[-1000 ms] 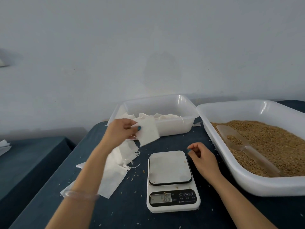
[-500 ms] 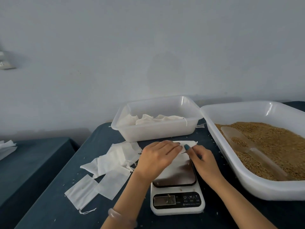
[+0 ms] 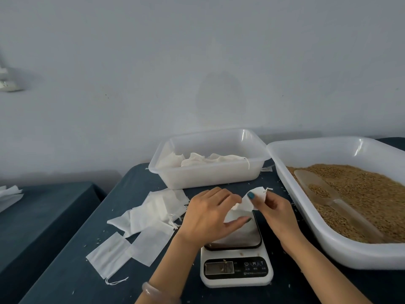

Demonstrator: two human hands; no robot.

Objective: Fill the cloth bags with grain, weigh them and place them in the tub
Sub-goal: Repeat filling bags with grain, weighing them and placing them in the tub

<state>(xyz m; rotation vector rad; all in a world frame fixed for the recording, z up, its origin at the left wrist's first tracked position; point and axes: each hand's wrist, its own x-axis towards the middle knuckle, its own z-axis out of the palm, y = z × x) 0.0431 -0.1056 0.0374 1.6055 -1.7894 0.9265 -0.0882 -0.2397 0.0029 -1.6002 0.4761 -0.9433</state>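
Head view: both hands work over the scale (image 3: 236, 272) at the middle of the desk (image 3: 72, 288). The left grip (image 3: 208, 218) pinches the near-left edge of a cloth bag (image 3: 246, 202), thumb under it and fingers over it. The right grip (image 3: 274, 212) is clamped on the bag's far-right end, its thumb lying on top of the cloth. The bag hangs limp just above the scale's plate and looks empty. Its long axis runs from near-left to far-right, with the drawstring end at the far right, against the right fingers. I judge that the mouth is being pulled open for filling.

The next move turns on the scoop (image 3: 328, 198), which lies to the right of the bag and closer to the right grip. Its bowl faces away and its handle points toward the person. It rests on the grain (image 3: 361, 194) in the big tray (image 3: 328, 251) and holds a little grain.

The tub (image 3: 208, 174) behind the scale holds several filled bags (image 3: 208, 160). A pile of flat empty bags (image 3: 153, 216) lies left of the scale. The scale's display is too dim to read.
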